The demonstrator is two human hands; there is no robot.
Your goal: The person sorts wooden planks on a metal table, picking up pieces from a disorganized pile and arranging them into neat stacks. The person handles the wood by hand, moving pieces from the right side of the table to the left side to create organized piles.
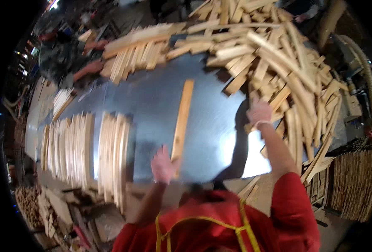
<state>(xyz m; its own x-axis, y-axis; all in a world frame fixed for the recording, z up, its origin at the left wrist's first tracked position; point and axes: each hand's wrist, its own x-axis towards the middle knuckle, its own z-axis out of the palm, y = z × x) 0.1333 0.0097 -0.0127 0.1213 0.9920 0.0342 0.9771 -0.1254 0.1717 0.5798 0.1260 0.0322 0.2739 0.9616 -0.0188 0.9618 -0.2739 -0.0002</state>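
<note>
A single narrow wooden strip (183,113) lies lengthwise on the shiny metal tabletop (152,109) in front of me. Beside its near end is my left hand (163,166), open, with the fingers pointing away from me and the thumb at the strip's edge. My right hand (260,112) reaches to the near left side of a large heap of loose wooden strips (297,80). Blur and the surrounding wood hide its fingers, so whether it grips a piece is unclear.
Two rows of strips, a wide one (68,145) and a narrower one (112,155), lie at the table's left. Across the table, a person (66,56) reaches toward another row of strips (135,59). Stacked wood (356,182) stands at right, below a ribbed hose (368,80).
</note>
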